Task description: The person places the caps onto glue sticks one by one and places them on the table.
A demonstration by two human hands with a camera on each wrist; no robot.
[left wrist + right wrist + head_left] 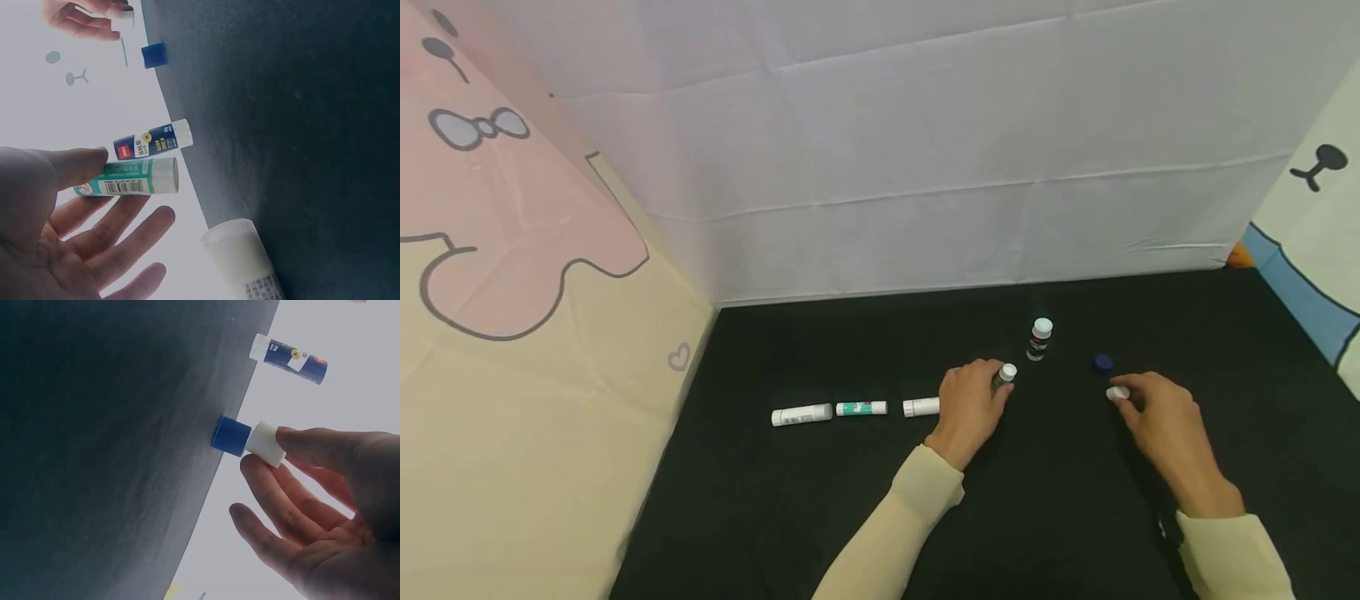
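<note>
My left hand (970, 412) holds a green-labelled glue stick (131, 177) between thumb and fingertips, its white end showing. Whether it touches the table is unclear. Close beside it, a dark-blue-labelled glue stick (1040, 339) with one white end stands upright. Over on the right, my right hand (1168, 425) pinches a small white cap (267, 444) between thumb and fingertips. Just beyond that hand, a blue cap (1102, 363) sits on the table; in the right wrist view the two caps appear side by side.
Left of my hands lie a white glue stick (802, 414), a green-and-white one (862, 407) and another white one (921, 407), partly hidden by my left hand. The black table (850, 358) ends at a pale cloth wall (880, 242) behind, with printed cloth at both sides.
</note>
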